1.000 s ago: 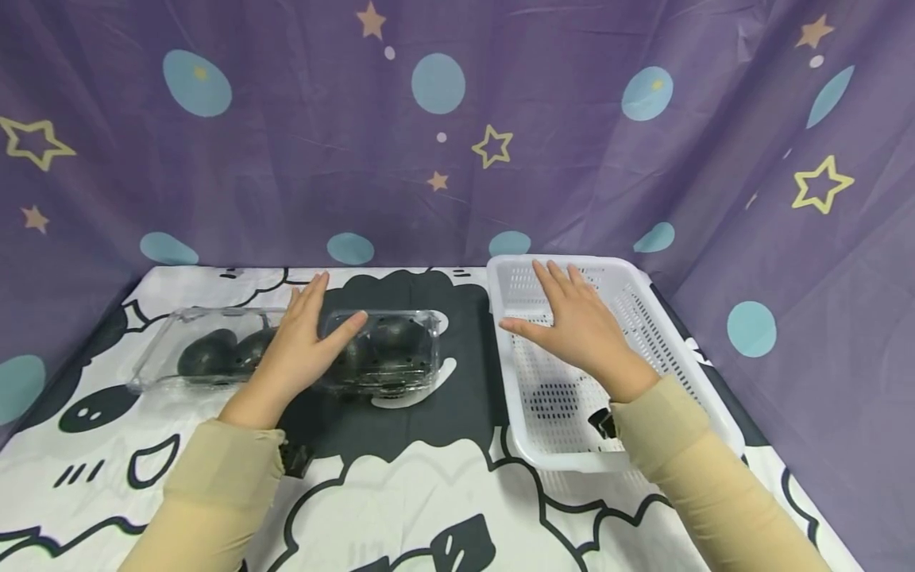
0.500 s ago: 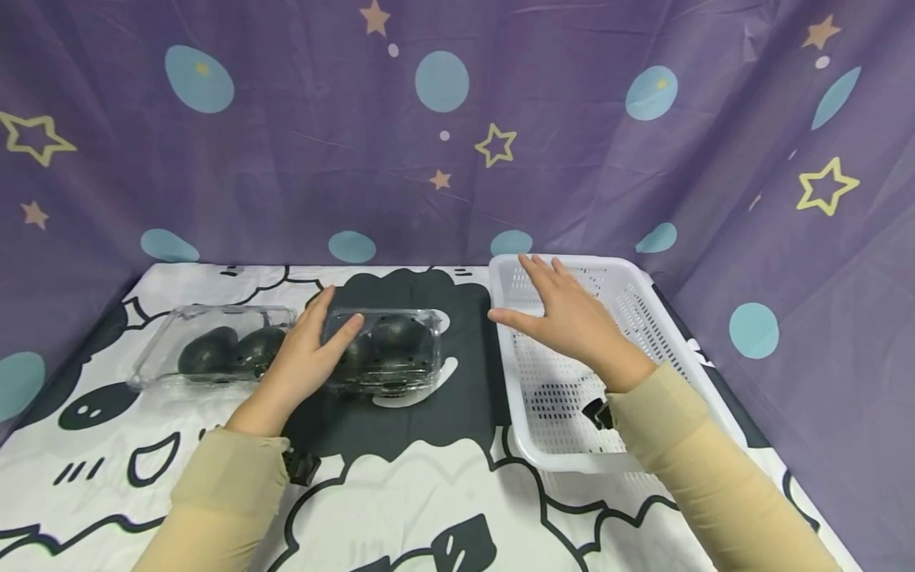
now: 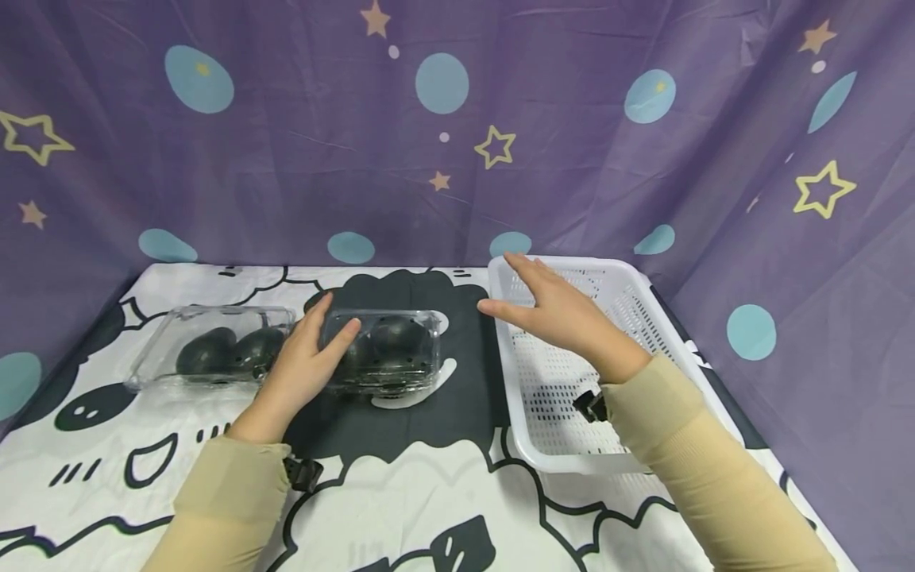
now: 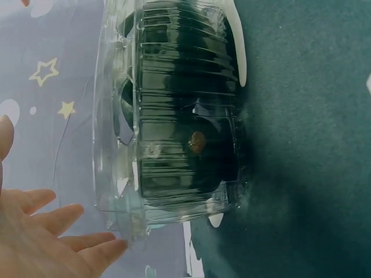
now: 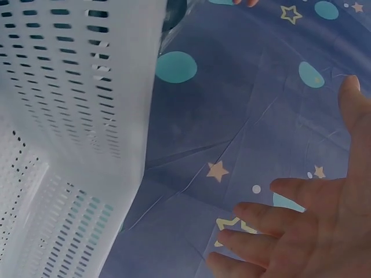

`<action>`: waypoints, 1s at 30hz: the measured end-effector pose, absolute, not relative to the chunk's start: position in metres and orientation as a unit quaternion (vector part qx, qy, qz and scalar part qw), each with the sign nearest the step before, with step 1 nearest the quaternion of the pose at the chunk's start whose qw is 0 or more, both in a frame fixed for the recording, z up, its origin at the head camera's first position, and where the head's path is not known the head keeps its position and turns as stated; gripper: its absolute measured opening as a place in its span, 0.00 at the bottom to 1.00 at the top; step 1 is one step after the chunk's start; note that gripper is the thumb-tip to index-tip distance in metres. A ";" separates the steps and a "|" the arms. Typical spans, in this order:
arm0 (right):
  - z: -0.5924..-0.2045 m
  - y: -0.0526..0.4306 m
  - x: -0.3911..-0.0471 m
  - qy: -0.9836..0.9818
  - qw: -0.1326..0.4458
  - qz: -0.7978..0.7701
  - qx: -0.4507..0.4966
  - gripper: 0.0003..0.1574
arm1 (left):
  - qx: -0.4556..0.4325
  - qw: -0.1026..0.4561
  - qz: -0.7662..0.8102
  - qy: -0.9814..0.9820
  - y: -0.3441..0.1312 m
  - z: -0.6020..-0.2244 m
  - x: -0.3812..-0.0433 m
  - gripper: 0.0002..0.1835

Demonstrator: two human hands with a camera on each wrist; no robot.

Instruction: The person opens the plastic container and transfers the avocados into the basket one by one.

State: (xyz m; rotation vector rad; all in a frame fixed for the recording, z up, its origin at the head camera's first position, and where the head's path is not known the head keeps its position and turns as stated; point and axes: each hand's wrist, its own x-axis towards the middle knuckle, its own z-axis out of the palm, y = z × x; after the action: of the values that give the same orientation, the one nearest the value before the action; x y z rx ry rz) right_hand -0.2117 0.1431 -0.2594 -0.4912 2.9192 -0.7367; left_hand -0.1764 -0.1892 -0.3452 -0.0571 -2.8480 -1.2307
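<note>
My left hand (image 3: 300,369) hovers with fingers spread between two clear plastic boxes, partly hiding the gap between them. In the left box (image 3: 160,349) lie two dark green avocados (image 3: 207,353). The right box (image 3: 436,349) also holds dark avocados (image 3: 399,338), and in the left wrist view a brown stem end shows on an avocado (image 4: 197,142) through its ridged wall. My right hand (image 3: 565,314), fingers straight and thumb out, is over the white perforated plastic basket (image 3: 509,381). Neither hand holds anything. In the right wrist view, the basket's side wall (image 5: 127,133) stands beside my right fingers.
A black-and-white cartoon cloth (image 3: 422,492) covers the table. Behind it hangs a purple curtain (image 3: 400,199) with stars and dots, which also closes off both sides. A black wrist device (image 3: 303,474) sits at my left cuff.
My right hand has drifted left over the basket, its thumb now past the basket's left rim. My left hand has lowered slightly. The boxes and basket have stayed put.
</note>
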 end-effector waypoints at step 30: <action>-0.247 0.111 -0.219 0.909 0.097 -0.362 -0.184 0.57 | -0.009 0.019 -0.407 -0.913 -0.196 -0.364 -0.177 0.48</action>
State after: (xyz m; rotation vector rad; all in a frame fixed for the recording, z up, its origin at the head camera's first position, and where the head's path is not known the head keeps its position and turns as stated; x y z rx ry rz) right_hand -0.2189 0.1108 -0.2471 -0.5440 2.6906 -1.0709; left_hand -0.1772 -0.1961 -0.3641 -0.0267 -2.8342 -1.2649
